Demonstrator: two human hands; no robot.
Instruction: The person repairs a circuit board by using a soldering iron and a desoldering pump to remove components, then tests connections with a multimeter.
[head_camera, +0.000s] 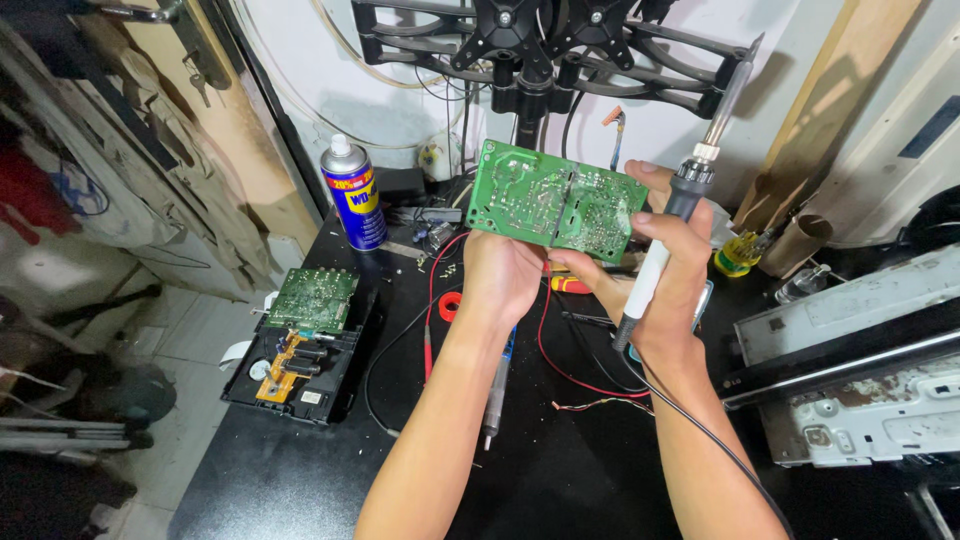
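We grip the green circuit board (555, 205) from below with our left hand (500, 275), raised above the black workbench (560, 470). Our right hand (668, 285) pinches its edge, fingers also wrapped around a soldering iron (680, 195).

Bare tabletop (560, 470) near (wires (600, 385) cross it); spray can (352, 195) blocks far-left.

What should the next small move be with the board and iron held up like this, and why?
Probably turn the soldering iron tip-down toward the green circuit board. The right hand holds the iron with its tip pointing up and away, while both hands keep the board's solder side raised facing the camera, left hand gripping its lower edge. No joint can be touched yet.
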